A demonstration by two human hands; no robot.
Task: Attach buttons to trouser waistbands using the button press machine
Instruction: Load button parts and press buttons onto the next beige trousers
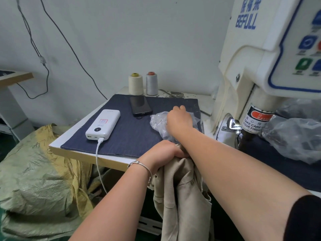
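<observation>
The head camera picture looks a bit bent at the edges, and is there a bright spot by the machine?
Head view: wide-angle lens bows the button press machine and table edge; a small lamp glares white near the warning label; the clear plastic bag under the right hand glints; soft, even light, faint shadows.

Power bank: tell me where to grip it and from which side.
Grip the power bank across its long side edges at mid-body, coming from above. It lies flat on the dark cloth, and a white cable is plugged into its near end, so avoid that end.
</observation>
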